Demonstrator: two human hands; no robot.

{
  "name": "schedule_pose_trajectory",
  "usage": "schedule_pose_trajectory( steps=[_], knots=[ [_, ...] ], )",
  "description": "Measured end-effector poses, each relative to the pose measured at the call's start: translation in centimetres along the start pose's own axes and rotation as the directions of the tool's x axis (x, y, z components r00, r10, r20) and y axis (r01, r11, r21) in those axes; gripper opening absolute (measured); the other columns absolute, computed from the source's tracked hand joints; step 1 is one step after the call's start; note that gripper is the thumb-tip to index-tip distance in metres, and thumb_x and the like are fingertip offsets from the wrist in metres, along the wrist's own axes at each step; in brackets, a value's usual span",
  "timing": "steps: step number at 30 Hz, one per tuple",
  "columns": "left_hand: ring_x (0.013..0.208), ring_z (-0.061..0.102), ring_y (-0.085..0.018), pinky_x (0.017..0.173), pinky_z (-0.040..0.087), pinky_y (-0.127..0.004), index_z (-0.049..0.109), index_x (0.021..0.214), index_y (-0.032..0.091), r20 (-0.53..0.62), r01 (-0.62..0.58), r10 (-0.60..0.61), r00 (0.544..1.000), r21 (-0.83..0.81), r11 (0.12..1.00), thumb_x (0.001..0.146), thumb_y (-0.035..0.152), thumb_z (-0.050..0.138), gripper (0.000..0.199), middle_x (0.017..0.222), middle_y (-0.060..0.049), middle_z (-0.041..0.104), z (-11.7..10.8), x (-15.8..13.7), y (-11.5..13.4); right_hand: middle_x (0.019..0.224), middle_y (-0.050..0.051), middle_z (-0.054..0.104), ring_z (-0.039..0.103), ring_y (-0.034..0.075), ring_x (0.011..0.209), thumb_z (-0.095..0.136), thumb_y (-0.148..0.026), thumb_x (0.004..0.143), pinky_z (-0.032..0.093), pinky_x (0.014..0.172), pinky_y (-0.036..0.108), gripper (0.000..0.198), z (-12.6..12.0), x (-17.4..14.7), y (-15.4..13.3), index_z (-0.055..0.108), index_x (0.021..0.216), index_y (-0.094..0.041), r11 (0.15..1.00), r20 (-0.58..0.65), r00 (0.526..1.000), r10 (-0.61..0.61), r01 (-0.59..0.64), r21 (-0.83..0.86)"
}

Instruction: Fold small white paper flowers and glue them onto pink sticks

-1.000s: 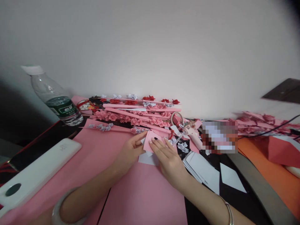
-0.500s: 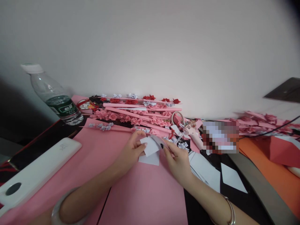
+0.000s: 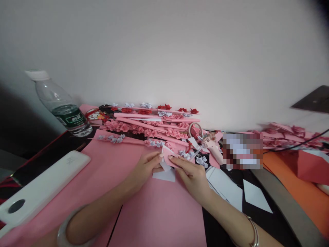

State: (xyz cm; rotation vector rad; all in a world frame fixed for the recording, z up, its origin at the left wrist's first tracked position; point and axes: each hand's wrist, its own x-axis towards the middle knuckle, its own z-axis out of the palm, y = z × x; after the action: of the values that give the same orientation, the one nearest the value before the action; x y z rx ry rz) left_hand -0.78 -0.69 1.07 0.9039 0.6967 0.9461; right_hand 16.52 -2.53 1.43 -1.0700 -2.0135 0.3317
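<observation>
My left hand [image 3: 147, 168] pinches the left edge of a small white paper piece [image 3: 166, 166]. In my right hand [image 3: 190, 169] is a small pink paper piece [image 3: 168, 156], overlapping the white one with a white corner showing above it. Both hands are closed and meet at these papers, above the large pink paper sheet [image 3: 159, 209]. Just beneath them a white paper square [image 3: 164, 176] lies flat on that sheet. Fingers cover part of the held papers, so I cannot tell whether they are joined.
Behind my hands lie paper flower stems [image 3: 144, 128], a tape roll [image 3: 195, 130] and a pink glue gun [image 3: 212, 147]. White paper sheets [image 3: 226, 185] sit to the right, orange paper [image 3: 295, 178] beyond. At left are a white elongated device [image 3: 46, 181] and a water bottle [image 3: 68, 115].
My right hand has turned its paper piece, so a pink face now shows over the white paper. My left fingers have shifted slightly down and nearer the right hand.
</observation>
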Motion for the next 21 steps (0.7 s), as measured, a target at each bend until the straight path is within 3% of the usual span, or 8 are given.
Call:
schedule_pose_trajectory(
  steps=[5, 8, 11, 14, 17, 21],
  knots=[
    [0.077, 0.061, -0.018, 0.072, 0.046, -0.031, 0.061, 0.092, 0.016, -0.020, -0.001, 0.003, 1.000, 0.082, 0.997, 0.080, 0.034, 0.051, 0.024, 0.086, -0.006, 0.065, -0.1, 0.1, 0.0, 0.105, 0.004, 0.067, 0.061, 0.018, 0.099, 0.043, -0.014, 0.086, 0.049, 0.089, 0.032, 0.031, -0.2, 0.0, -0.1, 0.062, 0.109, -0.021, 1.000, 0.037, 0.999, 0.027, -0.027, 0.006],
    [0.063, 0.055, -0.014, 0.062, 0.043, -0.025, 0.060, 0.077, 0.015, -0.073, -0.025, 0.051, 0.996, 0.320, 0.947, 0.080, 0.035, 0.048, 0.023, 0.069, -0.001, 0.060, -0.2, 0.1, 0.3, 0.102, 0.004, 0.068, 0.065, 0.018, 0.091, 0.041, -0.015, 0.086, 0.053, 0.081, 0.031, 0.032, -0.3, -0.1, 0.1, 0.061, 0.111, -0.022, 0.997, 0.023, 0.997, 0.078, -0.078, -0.010],
    [0.049, 0.040, -0.010, 0.048, 0.030, -0.021, 0.048, 0.055, 0.016, -0.136, -0.037, 0.157, 0.978, 0.630, 0.776, 0.079, 0.031, 0.045, 0.028, 0.051, 0.004, 0.040, -0.3, -0.2, 0.7, 0.091, 0.005, 0.070, 0.067, 0.017, 0.078, 0.041, -0.016, 0.086, 0.054, 0.071, 0.029, 0.031, -0.5, -0.2, 0.2, 0.062, 0.109, -0.019, 0.992, -0.056, 0.992, 0.117, -0.118, -0.032],
    [0.046, 0.028, -0.008, 0.045, 0.018, -0.022, 0.032, 0.048, 0.017, -0.119, -0.047, 0.258, 0.959, 0.829, 0.557, 0.076, 0.025, 0.044, 0.031, 0.049, 0.005, 0.025, -0.3, -0.5, 0.9, 0.081, 0.005, 0.070, 0.066, 0.016, 0.069, 0.039, -0.016, 0.087, 0.053, 0.064, 0.026, 0.030, -0.9, 0.0, 0.2, 0.062, 0.106, -0.015, 0.992, -0.108, 0.987, 0.121, -0.125, -0.034],
    [0.046, 0.028, -0.009, 0.047, 0.018, -0.023, 0.029, 0.047, 0.018, -0.082, -0.035, 0.293, 0.953, 0.927, 0.373, 0.073, 0.023, 0.043, 0.030, 0.048, 0.005, 0.025, -0.5, -0.6, 0.8, 0.074, 0.003, 0.069, 0.063, 0.013, 0.057, 0.039, -0.017, 0.087, 0.050, 0.056, 0.022, 0.029, -1.1, 0.2, 0.2, 0.062, 0.105, -0.016, 0.990, -0.126, 0.984, 0.125, -0.133, -0.055],
    [0.042, 0.030, -0.010, 0.046, 0.015, -0.025, 0.033, 0.046, 0.018, -0.096, 0.030, 0.290, 0.952, 0.974, 0.223, 0.075, 0.031, 0.044, 0.033, 0.043, 0.003, 0.034, -0.8, -0.8, 0.9, 0.071, 0.002, 0.069, 0.059, 0.012, 0.051, 0.042, -0.018, 0.086, 0.046, 0.048, 0.020, 0.028, -1.8, 0.7, 0.4, 0.063, 0.104, -0.017, 0.981, -0.194, 0.976, 0.094, -0.124, -0.147]
  ],
)
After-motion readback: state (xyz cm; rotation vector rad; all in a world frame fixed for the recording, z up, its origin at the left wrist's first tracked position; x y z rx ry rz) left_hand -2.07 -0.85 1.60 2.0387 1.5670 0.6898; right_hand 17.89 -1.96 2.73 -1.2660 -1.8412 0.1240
